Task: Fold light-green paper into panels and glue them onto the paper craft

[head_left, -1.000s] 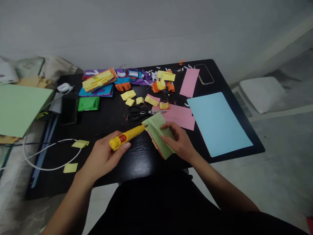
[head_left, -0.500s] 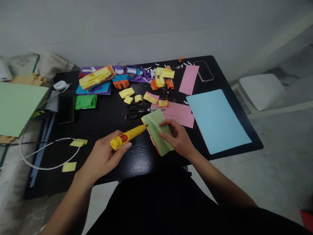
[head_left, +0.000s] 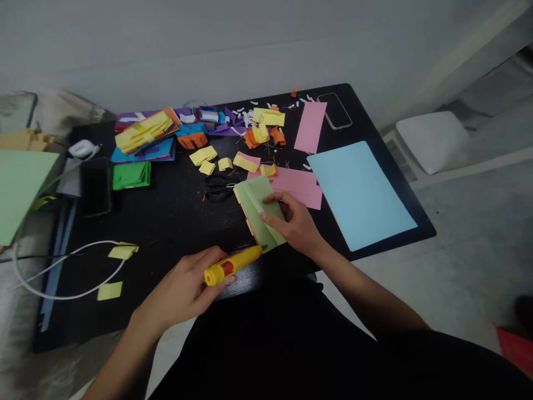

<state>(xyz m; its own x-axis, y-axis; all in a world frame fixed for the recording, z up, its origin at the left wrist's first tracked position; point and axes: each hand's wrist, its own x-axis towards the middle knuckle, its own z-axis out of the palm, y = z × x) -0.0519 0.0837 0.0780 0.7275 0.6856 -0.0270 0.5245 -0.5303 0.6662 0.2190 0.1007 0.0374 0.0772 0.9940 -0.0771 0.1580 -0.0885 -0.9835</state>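
Note:
My left hand [head_left: 189,286] is closed around a yellow pen-like tool [head_left: 233,265], its dark tip at the lower edge of a folded light green paper [head_left: 254,203]. Other coloured layers, orange and pink, show along the left edge of that paper. My right hand [head_left: 293,222] pinches the green paper from the right, thumb and fingers on a raised fold. Black-handled scissors [head_left: 219,191] lie just beyond the paper, partly hidden by it. Pink sheets [head_left: 297,186] lie behind my right hand.
On the black table [head_left: 166,222] are a light blue sheet [head_left: 362,194], two phones [head_left: 95,186], stacked coloured papers [head_left: 147,133], green papers [head_left: 132,175], many scraps [head_left: 260,133] and a white cable [head_left: 66,297]. A white stool [head_left: 433,141] stands to the right.
The yellow tool and my left hand have moved down and right, taking the tip from the paper's upper left to its lower edge. The whole view has shifted slightly. My right hand keeps its hold.

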